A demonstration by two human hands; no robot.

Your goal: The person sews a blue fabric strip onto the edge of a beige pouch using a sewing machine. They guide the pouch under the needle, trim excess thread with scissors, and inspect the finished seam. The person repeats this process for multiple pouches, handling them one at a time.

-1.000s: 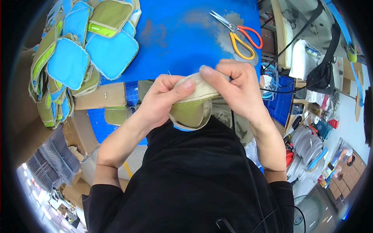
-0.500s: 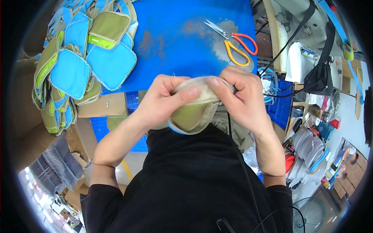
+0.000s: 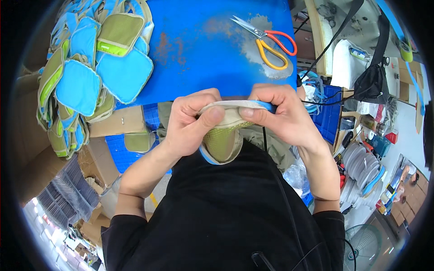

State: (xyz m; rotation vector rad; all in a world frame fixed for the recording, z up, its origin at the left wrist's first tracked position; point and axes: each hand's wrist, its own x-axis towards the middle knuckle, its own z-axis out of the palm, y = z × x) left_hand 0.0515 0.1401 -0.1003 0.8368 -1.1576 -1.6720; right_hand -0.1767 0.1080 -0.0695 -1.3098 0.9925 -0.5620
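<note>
A sewn fabric pad (image 3: pixel 221 143) with olive mesh, beige edging and a blue side is stretched between my hands, in front of my black shirt. My left hand (image 3: pixel 192 123) pinches the beige border at its left, thumb on top. At the other end my right hand (image 3: pixel 282 113) grips the same border, with a bit of blue cloth showing beside its fingers. Below the border, the mesh part hangs down in a curve. Both hands are closed, and the fingers behind the cloth are hidden.
Scissors (image 3: pixel 259 33) with one red and one yellow handle lie on the blue tabletop (image 3: pixel 194 63). A heap of similar blue and olive pads (image 3: pixel 124 77) hangs over its left side. Another olive piece (image 3: pixel 139 142) lies below the table edge. A fan (image 3: pixel 363 247) stands at lower right.
The pad's border has tipped so its top edge and some blue cloth now show. My right hand has shifted along the edge, and the whole view has moved slightly.
</note>
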